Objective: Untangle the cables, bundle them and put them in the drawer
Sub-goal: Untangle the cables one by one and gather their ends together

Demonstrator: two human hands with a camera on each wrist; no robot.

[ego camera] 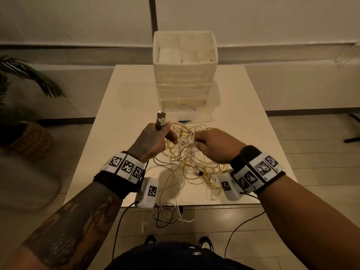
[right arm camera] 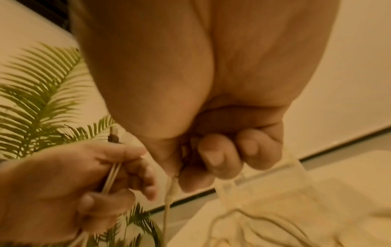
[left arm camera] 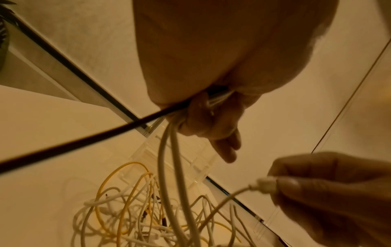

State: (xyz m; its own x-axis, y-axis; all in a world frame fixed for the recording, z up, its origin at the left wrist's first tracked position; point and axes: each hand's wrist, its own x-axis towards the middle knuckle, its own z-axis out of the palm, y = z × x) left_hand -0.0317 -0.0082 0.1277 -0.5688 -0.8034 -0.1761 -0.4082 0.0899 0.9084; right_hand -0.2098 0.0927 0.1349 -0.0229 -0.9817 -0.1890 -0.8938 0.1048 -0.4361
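Observation:
A tangle of white and yellow cables (ego camera: 187, 152) lies on the white table (ego camera: 124, 98), with loops hanging over the near edge. My left hand (ego camera: 153, 141) grips several cable ends upright; their USB plugs (ego camera: 161, 116) stick out above the fist. In the left wrist view the white cables (left arm camera: 171, 167) and a black one run down from that fist. My right hand (ego camera: 212, 145) pinches a white cable plug (left arm camera: 267, 185) beside the tangle. A white drawer unit (ego camera: 185, 75) stands behind the cables, its lowest clear drawer (ego camera: 183, 104) pulled out.
A potted palm (ego camera: 23, 78) in a woven basket stands left of the table. Black cords from the wrist cameras dangle below my arms. More cables (ego camera: 344, 55) hang at the far right wall. Tiled floor surrounds the table.

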